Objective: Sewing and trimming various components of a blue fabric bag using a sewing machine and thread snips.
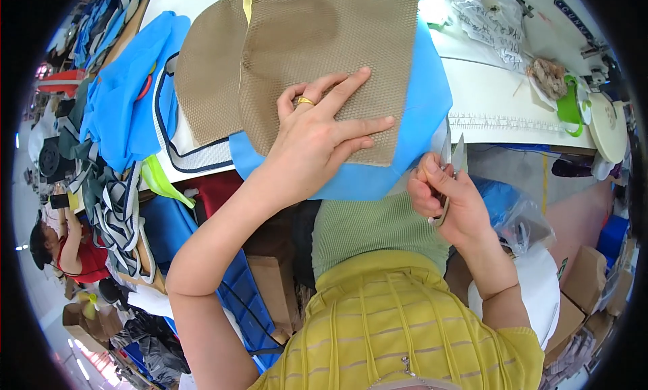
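My left hand [316,135] lies flat with fingers spread on a brown mesh fabric piece [368,39], pressing it onto the table. A ring is on one of its fingers. Underneath, a sky-blue fabric piece [426,96] sticks out along the right and lower sides of the mesh. My right hand [453,196] is closed around a pair of scissors [459,155]. Their blades point away from me and stand apart at the blue fabric's lower right edge. Whether the fabric lies between the blades I cannot tell.
Another brown mesh piece [206,73] and a crumpled blue cloth [128,86] lie to the left. At the right are a ruler strip [506,121], a green plastic holder [572,106] and a sewing machine [567,22]. A person in red [84,255] is at far left.
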A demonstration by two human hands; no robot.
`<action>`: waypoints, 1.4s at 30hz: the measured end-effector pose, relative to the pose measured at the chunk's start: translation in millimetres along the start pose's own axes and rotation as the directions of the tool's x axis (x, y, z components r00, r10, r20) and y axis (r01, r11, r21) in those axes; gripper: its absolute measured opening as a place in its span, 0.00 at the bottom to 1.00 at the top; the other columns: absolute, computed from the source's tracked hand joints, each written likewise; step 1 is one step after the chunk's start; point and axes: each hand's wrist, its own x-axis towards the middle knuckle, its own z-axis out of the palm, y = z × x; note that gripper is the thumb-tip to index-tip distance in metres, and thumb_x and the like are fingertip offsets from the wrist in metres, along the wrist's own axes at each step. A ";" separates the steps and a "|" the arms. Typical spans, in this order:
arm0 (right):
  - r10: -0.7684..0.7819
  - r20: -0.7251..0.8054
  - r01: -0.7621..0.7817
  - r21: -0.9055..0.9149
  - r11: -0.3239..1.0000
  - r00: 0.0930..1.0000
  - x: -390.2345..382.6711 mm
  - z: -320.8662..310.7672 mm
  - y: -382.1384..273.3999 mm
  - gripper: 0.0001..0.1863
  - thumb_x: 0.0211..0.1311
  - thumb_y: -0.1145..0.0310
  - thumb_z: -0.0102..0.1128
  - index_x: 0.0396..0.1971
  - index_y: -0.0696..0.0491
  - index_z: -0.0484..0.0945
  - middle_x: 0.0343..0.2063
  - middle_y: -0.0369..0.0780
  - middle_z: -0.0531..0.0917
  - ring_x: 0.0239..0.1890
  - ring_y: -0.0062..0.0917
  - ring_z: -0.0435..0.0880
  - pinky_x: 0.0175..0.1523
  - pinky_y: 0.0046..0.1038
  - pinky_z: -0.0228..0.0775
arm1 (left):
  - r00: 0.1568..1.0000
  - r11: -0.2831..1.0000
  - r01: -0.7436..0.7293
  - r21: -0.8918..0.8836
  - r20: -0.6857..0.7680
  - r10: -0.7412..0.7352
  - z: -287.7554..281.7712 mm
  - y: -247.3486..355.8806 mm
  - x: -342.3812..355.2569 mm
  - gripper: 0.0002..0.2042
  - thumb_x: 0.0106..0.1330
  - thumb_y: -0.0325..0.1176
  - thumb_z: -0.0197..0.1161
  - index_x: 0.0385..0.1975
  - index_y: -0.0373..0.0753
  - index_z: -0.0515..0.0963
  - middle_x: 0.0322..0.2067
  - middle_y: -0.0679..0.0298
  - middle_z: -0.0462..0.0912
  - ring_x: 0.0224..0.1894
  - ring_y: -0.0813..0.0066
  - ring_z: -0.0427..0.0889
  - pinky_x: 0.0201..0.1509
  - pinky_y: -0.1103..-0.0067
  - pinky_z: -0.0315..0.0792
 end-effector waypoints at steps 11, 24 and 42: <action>-0.174 -0.003 0.170 -0.199 0.965 0.985 -1.8 2.8 -23.2 0.15 0.77 0.59 0.54 0.29 0.51 0.69 0.22 0.31 0.70 0.20 0.10 0.58 0.24 0.15 0.49 | 0.985 0.994 0.104 0.015 -0.137 -0.101 14.6 8.7 7.9 0.13 0.62 0.40 0.68 0.47 0.57 0.88 0.66 0.60 0.72 0.66 0.59 0.68 0.67 0.58 0.52; -0.855 -0.153 0.457 -0.791 0.407 0.496 -14.8 -2.7 -31.3 0.16 0.81 0.60 0.42 0.38 0.55 0.74 0.37 0.43 0.83 0.29 0.19 0.77 0.32 0.17 0.61 | 0.971 0.979 0.193 -0.061 -0.129 -0.200 16.7 14.6 13.2 0.16 0.63 0.33 0.69 0.51 0.55 0.86 0.69 0.62 0.70 0.69 0.63 0.66 0.72 0.60 0.47; -0.724 0.349 0.263 -0.936 -0.235 0.595 20.6 27.2 43.5 0.22 0.58 0.69 0.70 0.51 0.55 0.76 0.33 0.39 0.77 0.33 0.33 0.78 0.31 0.32 0.72 | 0.966 0.882 0.252 -0.399 0.054 -0.251 -20.3 -3.8 11.1 0.12 0.53 0.15 0.69 0.38 0.35 0.84 0.62 0.59 0.78 0.63 0.64 0.78 0.64 0.75 0.72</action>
